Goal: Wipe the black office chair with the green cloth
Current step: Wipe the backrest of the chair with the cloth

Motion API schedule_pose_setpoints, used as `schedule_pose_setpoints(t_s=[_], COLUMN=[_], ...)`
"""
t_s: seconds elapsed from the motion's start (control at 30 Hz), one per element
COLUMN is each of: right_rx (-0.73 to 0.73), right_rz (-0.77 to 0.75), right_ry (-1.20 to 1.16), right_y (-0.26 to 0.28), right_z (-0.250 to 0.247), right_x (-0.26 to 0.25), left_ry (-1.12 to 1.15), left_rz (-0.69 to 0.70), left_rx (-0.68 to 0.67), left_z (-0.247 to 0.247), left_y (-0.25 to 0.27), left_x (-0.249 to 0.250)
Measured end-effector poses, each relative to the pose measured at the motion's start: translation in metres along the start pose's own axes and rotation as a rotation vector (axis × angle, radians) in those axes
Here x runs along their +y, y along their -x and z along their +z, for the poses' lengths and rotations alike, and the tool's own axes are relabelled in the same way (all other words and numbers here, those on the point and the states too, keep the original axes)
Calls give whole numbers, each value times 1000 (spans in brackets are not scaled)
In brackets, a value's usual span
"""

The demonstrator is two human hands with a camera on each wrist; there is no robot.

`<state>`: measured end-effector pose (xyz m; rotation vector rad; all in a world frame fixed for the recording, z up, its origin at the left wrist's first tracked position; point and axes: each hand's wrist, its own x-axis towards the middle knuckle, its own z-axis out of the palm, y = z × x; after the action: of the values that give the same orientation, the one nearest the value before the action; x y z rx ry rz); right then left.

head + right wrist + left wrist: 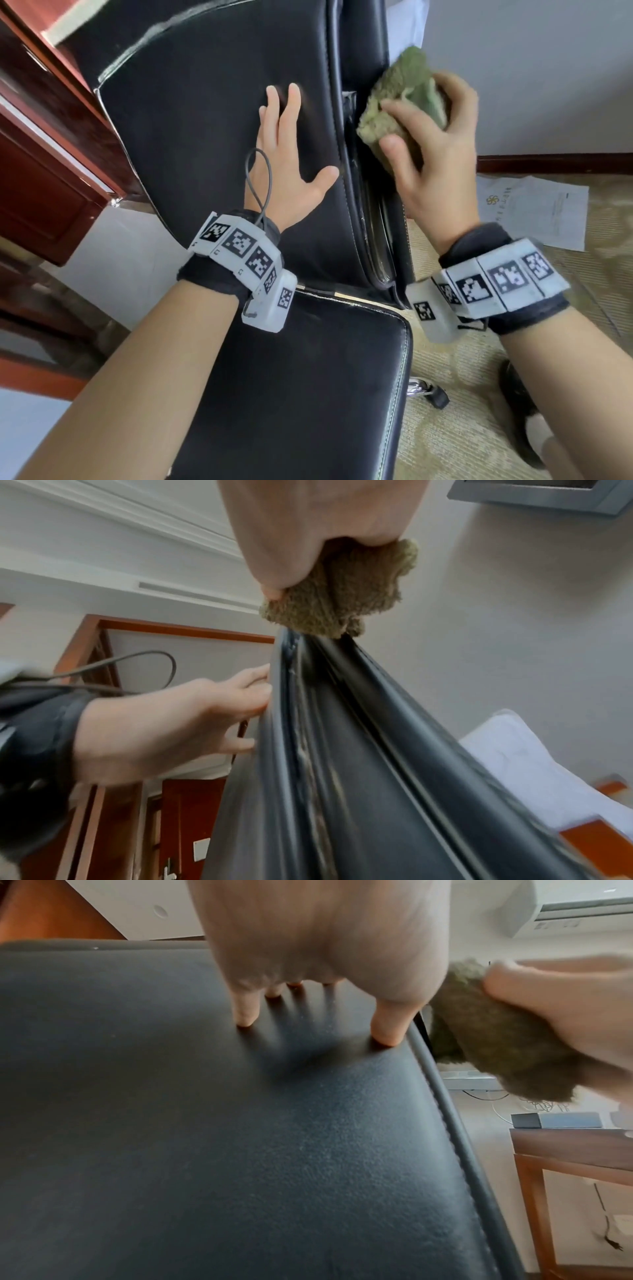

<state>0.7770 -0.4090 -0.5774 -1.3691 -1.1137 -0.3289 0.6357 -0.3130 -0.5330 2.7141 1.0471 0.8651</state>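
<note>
A bunched green cloth, gripped in the right hand, presses the black office chair backrest's side edge. The left hand lies flat, fingers spread, on the backrest. The right wrist view alone shows, blurrily, a grimy seam there.

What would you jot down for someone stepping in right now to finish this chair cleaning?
Left hand: open, fingers spread flat on the front of the black office chair backrest, bracing it.
Right hand: grips the bunched green cloth, pressed against the backrest's right side edge.
Done: cannot tell which surfaces are already wiped.
Left: finish that side edge, which looks dusty in the right wrist view, then check the seat.
</note>
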Motion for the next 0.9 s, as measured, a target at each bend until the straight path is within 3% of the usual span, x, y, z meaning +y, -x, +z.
schedule_pose_setpoints(t_s=[0.17, 0.3, 0.7, 0.83, 0.9], right_rx=[-112, -122, -111, 153, 200], right_rz=[105, 153, 437, 405, 331], right_ry=[94, 143, -118, -212, -216], right_y=[-10, 3, 42, 29, 12], right_z=[15, 19, 19, 8, 12], right_x=[-10, -10, 0, -13, -22], left_ry=[-51, -59, -61, -53, -47], left_rz=[34, 46, 32, 39, 42], left_rx=[-52, -76, -117, -119, -112], left_z=[-1, -2, -4, -5, -5], left_y=[2, 0, 0, 0, 1], left_x=[-5, -10, -8, -9, -9])
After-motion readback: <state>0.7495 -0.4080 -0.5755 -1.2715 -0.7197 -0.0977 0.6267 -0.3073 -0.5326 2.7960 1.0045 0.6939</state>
